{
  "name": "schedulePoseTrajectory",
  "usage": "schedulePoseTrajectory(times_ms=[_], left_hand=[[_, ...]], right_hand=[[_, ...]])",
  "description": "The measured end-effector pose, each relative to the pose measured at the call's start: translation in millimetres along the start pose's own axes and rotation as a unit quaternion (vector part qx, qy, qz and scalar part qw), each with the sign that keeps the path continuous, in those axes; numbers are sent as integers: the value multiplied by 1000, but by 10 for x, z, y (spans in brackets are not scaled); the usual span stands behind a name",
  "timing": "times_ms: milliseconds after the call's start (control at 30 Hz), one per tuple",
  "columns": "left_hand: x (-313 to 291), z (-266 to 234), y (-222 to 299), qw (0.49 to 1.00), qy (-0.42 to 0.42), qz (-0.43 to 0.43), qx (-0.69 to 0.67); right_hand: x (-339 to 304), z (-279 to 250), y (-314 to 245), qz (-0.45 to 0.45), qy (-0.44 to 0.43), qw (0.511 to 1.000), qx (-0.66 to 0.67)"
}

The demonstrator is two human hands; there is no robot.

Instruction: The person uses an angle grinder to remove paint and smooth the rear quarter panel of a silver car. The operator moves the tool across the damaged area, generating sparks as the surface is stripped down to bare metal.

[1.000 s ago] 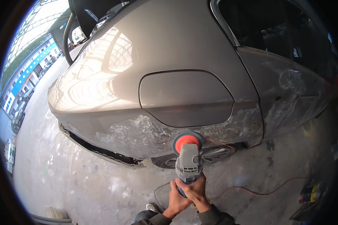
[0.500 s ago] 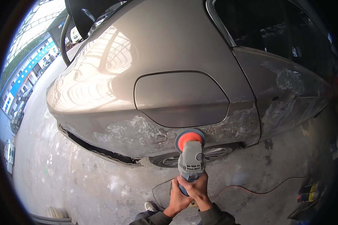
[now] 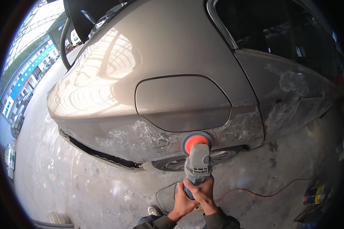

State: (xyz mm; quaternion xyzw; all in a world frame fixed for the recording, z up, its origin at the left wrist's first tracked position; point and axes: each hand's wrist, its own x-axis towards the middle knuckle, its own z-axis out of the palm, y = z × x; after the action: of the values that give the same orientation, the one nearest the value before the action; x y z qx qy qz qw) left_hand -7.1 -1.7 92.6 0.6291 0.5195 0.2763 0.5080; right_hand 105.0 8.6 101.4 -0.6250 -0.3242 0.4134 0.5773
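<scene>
Dark cloth is covering both forearms, the sleeves (image 3: 156, 222) coming in from the lower edge. A pale shoe (image 3: 153, 210) is resting on the floor (image 3: 114, 191) near the left sleeve. The left hand (image 3: 184, 204) and the right hand (image 3: 204, 191) are both gripping the back end of a grey sander (image 3: 198, 163), thumbs lying along it and most fingers hiding from view. Its orange disc (image 3: 197, 142) with a dark rim is sitting at the car (image 3: 172, 38), just below the fuel flap (image 3: 183, 101); whether it is touching the scuffed paint (image 3: 141, 133), I cannot tell. Since a second ago the disc has been shifting right along the panel, toward the door (image 3: 294, 82), and the sparks that were streaking from it are no longer showing. The grip is staying the same, while the car is appearing slightly farther left. Below the panel, the wheel (image 3: 166, 165) is showing on both sides of the sander. Far off at left, a building (image 3: 28, 76) with a blue band is standing beyond parked cars (image 3: 18, 123).
</scene>
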Motion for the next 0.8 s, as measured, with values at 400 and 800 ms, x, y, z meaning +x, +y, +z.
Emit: schedulePoseTrajectory(times_ms=[400, 800], left_hand=[[-109, -51, -120, 1000, 1, -6, 17], [-44, -210, -160, 1000, 11, 8, -6]], right_hand=[[-101, 96, 1, -19, 5, 999, 35], [-77, 277, -232, -21, -10, 1000, 2]])
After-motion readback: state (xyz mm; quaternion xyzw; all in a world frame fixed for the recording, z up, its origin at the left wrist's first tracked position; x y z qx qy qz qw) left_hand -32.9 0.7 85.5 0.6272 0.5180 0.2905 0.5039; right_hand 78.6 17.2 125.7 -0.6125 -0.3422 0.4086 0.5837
